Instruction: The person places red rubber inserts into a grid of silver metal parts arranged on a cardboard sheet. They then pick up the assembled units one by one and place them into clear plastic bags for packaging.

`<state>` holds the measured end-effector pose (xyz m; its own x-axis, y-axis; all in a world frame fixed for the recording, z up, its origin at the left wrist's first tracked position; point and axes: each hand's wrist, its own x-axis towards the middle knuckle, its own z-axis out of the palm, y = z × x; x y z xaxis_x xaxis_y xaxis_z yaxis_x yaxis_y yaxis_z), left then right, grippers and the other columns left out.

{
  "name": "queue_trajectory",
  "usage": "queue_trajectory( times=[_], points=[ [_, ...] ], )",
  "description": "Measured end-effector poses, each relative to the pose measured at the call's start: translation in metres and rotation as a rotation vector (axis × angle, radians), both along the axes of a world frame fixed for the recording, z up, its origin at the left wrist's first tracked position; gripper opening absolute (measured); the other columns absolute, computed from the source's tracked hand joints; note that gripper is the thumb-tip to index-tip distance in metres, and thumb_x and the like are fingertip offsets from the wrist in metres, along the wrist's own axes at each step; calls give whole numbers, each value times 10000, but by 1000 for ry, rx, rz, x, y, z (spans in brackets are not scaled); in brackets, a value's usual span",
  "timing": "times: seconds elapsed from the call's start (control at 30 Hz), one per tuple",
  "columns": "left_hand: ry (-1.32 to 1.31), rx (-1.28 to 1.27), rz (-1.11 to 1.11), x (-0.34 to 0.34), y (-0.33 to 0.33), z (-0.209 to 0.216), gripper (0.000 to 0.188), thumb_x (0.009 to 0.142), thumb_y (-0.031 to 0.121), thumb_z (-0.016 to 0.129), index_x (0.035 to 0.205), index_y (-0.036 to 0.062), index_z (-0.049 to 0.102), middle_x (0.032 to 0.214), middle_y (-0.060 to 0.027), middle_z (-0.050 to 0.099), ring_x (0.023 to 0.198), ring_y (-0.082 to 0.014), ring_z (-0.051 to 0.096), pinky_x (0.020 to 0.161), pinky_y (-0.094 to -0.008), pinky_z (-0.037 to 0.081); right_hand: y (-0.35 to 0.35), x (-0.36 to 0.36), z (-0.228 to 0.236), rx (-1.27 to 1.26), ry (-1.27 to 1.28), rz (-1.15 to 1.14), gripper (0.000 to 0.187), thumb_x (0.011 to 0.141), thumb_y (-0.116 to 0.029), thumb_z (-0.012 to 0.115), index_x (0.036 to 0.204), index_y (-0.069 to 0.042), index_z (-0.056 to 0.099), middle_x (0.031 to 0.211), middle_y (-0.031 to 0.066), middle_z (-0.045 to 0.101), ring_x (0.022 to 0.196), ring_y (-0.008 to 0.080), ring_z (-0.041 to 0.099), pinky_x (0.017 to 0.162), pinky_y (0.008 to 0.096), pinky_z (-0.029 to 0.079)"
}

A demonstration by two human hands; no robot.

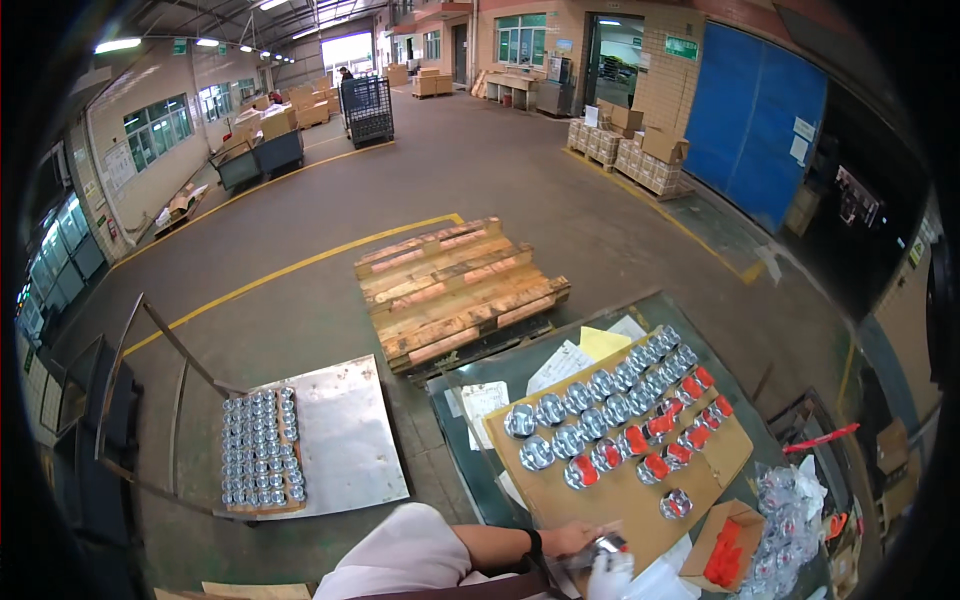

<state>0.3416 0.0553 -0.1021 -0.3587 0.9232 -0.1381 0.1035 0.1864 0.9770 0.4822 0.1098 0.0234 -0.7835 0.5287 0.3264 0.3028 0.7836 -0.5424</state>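
Near the bottom edge, my left hand [570, 540], with a dark band on the wrist, is closed at a shiny round metal part [608, 544] with a touch of red on it. My right hand [610, 576], in a white glove, grips the same part from the near side; its fingers are partly hidden. Beyond them lies a brown cardboard sheet [715, 485] with rows of similar metal parts [588, 427]. Several of these carry red pieces, and a single part [676, 503] sits closest to my hands. An open carton [735, 550] to the right contains red pieces.
Clear plastic bags [785, 520] are heaped right of the carton. Papers [560, 366] lie along the table's far side. A metal-topped cart [350, 430] at left carries more parts. A wooden pallet [455, 290] stands on the floor beyond the table.
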Motion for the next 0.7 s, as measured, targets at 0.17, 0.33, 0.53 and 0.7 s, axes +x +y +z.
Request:
queue_trajectory(
  times=[0.17, 0.33, 0.53, 0.7],
  points=[
    [408, 266, -229, 6, -14, 79, 339, 1000, 331, 422, 1059, 101, 664, 946, -203, 656, 911, -403, 612, 822, -455, 478, -8, -3, -31, 170, -451, 171, 253, 821, -205, 618, 952, 4, 672, 837, 113, 679, 663, 282, 636, 653, 407, 539],
    [368, 348, -92, 38, -16, 131, 281, 989, 251, 478, 1094, 57, 654, 1034, -161, 672, 954, -341, 645, 842, -396, 506, 44, -9, -64, -1320, 141, 5, 276, 785, -200, 651, 958, 14, 663, 869, 142, 663, 758, 278, 643, 741, 389, 531],
    [-363, 92, 388, 11, 17, 92, 311, 978, 265, 488, 1116, 34, 643, 902, -202, 663, 876, -367, 626, 841, -428, 485, 8, 14, 64, -361, -41, 46, 340, 757, -141, 701, 1032, 49, 639, 1015, 171, 648, 922, 284, 650, 840, 385, 523],
    [446, 206, -143, 16, -15, 101, 328, 970, 273, 513, 1223, 79, 589, 934, -165, 548, 912, -297, 565, 816, -416, 487, 40, 26, -27, -695, -91, -193, 488, 786, -75, 681, 1234, 34, 521, 1160, 173, 579, 1005, 255, 629, 801, 346, 537]
  ],
)
